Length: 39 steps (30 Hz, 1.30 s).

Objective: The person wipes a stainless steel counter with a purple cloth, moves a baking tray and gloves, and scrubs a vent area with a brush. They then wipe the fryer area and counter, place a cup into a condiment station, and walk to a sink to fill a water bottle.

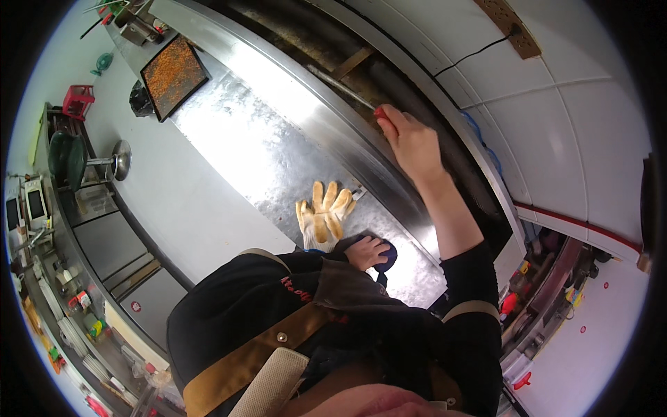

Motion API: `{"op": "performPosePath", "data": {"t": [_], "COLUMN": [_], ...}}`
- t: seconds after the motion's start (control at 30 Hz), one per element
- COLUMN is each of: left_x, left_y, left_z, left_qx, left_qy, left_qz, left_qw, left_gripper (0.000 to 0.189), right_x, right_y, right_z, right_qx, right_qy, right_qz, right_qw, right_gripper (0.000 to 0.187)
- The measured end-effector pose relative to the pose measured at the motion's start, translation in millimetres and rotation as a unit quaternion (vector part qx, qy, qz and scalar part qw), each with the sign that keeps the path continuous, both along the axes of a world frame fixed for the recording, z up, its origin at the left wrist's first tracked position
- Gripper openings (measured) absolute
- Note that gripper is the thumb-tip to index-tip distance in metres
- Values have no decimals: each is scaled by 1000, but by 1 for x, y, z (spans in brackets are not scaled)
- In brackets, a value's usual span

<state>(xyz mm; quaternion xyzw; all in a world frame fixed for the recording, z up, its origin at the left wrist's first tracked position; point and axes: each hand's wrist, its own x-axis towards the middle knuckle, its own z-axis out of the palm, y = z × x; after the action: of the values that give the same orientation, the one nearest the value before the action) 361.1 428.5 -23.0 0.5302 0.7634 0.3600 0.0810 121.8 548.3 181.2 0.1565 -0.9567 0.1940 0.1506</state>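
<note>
My right hand [411,143] is closed on the red handle [381,111] of a long thin metal rod [344,89]. The rod reaches into the dark, stained trough [302,39] behind the steel ledge. My left hand [367,253] rests, fingers bent and spread, on a round dark-blue object [386,256] on the steel counter [229,135]; whether it grips it I cannot tell. Beside that hand lies a white knit work glove [323,213] with yellow-coated palm and fingers, its fingers pointing away from me.
A black-rimmed tray [174,78] of orange bits stands at the counter's far left end. A raised steel ledge [271,78] divides counter and trough. A power strip [510,28] with a plugged-in cord is on the wall. Left are a stool [70,159] and cluttered shelves [78,297].
</note>
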Motion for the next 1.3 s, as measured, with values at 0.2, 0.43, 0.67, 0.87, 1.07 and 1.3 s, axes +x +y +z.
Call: {"op": "performPosePath", "data": {"t": [0.2, 0.43, 0.67, 0.87, 1.07, 1.3], "left_x": [-2, -7, -5, -4, -2, 0], "left_y": [-3, -5, -3, -6, -3, -4], "left_z": [0, 11, 0, 4, -7, -2], "left_qx": [-14, -34, -40, -15, -4, -38], "left_qy": [-20, -34, -44, -23, -42, -36], "left_qz": [-31, -42, -42, -39, -23, -36], "left_qw": [999, 998, 997, 999, 999, 998], "left_gripper": [19, 22, 23, 18, 19, 21], "right_x": [-20, -26, -25, -54, -44, -69], "right_y": [23, 69, 79, 44, 66, 57], "right_z": [-4, 76, 157, 145, 157, 145], "right_qx": [-2, 171, 423, 434, 466, 361], "right_qy": [15, -4, -173, -112, -192, -173], "right_qz": [-139, -79, 7, 3, 25, -23], "right_qw": [990, 982, 889, 894, 864, 916], "right_gripper": [23, 22, 22, 27, 30, 30]}}
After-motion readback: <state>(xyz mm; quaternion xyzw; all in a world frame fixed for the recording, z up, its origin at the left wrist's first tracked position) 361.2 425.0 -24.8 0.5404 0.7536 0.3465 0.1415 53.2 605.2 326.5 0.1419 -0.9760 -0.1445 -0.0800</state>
